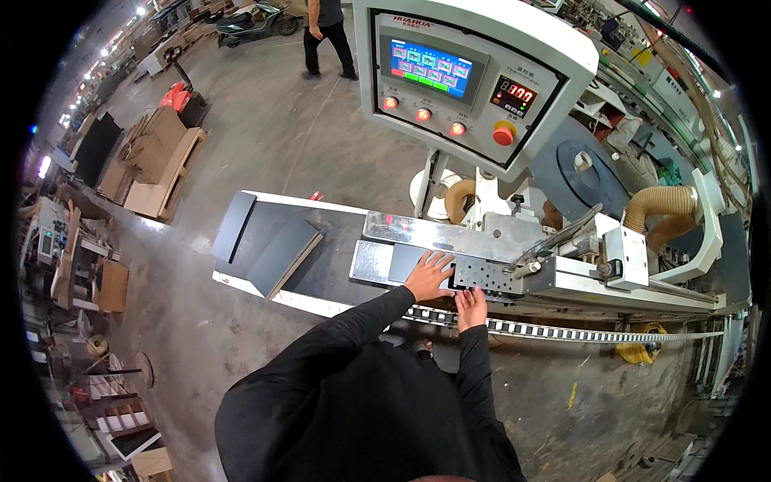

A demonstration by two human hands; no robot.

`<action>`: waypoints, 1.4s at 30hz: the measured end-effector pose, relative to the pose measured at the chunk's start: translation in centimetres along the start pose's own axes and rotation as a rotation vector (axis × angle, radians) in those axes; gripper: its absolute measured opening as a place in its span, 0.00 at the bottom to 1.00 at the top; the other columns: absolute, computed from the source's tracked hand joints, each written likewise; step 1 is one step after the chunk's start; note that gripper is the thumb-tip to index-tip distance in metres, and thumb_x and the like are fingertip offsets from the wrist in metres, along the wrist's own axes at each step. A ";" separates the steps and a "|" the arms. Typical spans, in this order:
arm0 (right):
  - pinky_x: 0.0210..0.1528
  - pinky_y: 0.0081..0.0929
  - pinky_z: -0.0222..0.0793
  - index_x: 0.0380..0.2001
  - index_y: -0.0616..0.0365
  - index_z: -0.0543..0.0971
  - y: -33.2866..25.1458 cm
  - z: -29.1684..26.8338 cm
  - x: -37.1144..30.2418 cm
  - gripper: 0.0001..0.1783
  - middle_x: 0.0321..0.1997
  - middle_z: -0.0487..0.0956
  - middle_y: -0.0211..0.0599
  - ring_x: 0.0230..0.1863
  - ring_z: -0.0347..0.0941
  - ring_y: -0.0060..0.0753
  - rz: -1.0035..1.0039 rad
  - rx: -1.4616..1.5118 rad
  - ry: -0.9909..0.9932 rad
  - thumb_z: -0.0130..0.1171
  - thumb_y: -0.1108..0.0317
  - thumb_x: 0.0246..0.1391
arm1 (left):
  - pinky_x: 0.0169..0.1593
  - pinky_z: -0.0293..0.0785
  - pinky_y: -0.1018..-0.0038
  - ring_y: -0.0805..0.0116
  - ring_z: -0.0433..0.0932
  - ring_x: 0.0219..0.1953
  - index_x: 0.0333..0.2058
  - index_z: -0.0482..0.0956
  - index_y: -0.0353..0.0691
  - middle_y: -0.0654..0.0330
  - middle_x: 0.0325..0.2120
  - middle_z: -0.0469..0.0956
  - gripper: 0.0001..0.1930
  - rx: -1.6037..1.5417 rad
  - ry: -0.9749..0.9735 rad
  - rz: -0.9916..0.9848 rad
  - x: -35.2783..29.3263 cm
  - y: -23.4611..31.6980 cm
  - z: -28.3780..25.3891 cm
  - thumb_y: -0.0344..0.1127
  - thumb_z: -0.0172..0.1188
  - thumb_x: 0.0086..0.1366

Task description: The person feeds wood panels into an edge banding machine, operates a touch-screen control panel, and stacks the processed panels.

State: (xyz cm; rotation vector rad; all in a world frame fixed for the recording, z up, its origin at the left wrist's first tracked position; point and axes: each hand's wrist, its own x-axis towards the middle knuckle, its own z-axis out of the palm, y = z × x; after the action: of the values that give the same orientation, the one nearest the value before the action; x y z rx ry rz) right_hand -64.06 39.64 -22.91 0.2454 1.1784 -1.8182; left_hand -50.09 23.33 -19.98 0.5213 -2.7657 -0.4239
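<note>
My left hand [430, 275] lies flat with spread fingers on a small dark grey panel [405, 263]. That panel rests on the metal work table of an edge banding machine [372, 262], against a shiny metal guide [426, 231]. My right hand [471, 308] is just right of the left one, its fingers stretched up to the front edge of the perforated black plate [484, 275]. Neither hand is wrapped round anything. Part of the panel is hidden under my left hand.
Dark panels [283, 255] lie on a long white-edged table [321, 305] at the left. A control box [482, 72] with a lit screen stands above the machine. A ribbed hose [658, 202] is at the right. A person [328, 36] stands at the back.
</note>
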 end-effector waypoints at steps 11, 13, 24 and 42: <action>0.80 0.48 0.49 0.76 0.53 0.59 1.8 2.6 -1.3 0.46 0.78 0.56 0.46 0.77 0.56 0.48 -0.045 0.159 0.191 0.67 0.46 0.64 | 0.78 0.52 0.48 0.45 0.52 0.79 0.77 0.60 0.53 0.56 0.79 0.53 0.42 0.122 -0.157 -0.065 -10.6 -9.8 -7.8 0.62 0.60 0.70; 0.80 0.47 0.49 0.74 0.53 0.61 1.7 2.9 -1.4 0.43 0.76 0.57 0.43 0.76 0.56 0.47 -0.027 0.196 0.196 0.66 0.47 0.65 | 0.78 0.52 0.49 0.46 0.53 0.79 0.77 0.59 0.53 0.56 0.79 0.53 0.42 0.127 -0.160 -0.057 -10.8 -10.2 -8.2 0.61 0.60 0.70; 0.82 0.45 0.42 0.78 0.64 0.51 -0.8 3.2 -2.5 0.59 0.79 0.54 0.45 0.80 0.51 0.50 -0.022 0.355 0.189 0.63 0.34 0.59 | 0.81 0.47 0.52 0.47 0.52 0.80 0.76 0.58 0.43 0.49 0.79 0.52 0.42 0.171 -0.201 -0.083 -9.0 -7.5 -7.2 0.56 0.60 0.70; 0.84 0.41 0.32 0.82 0.55 0.31 -11.5 -6.6 0.2 0.63 0.85 0.47 0.45 0.83 0.48 0.46 -0.263 0.435 0.207 0.53 0.34 0.64 | 0.81 0.39 0.47 0.44 0.50 0.80 0.69 0.71 0.36 0.45 0.75 0.61 0.35 0.151 -0.187 -0.081 0.6 4.1 2.4 0.50 0.63 0.70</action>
State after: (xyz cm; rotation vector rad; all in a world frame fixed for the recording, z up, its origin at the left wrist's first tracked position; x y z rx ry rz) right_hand -75.08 46.09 -19.34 0.5607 0.9730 -2.3197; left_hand -52.68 27.34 -20.67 0.6634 -2.9809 -0.2965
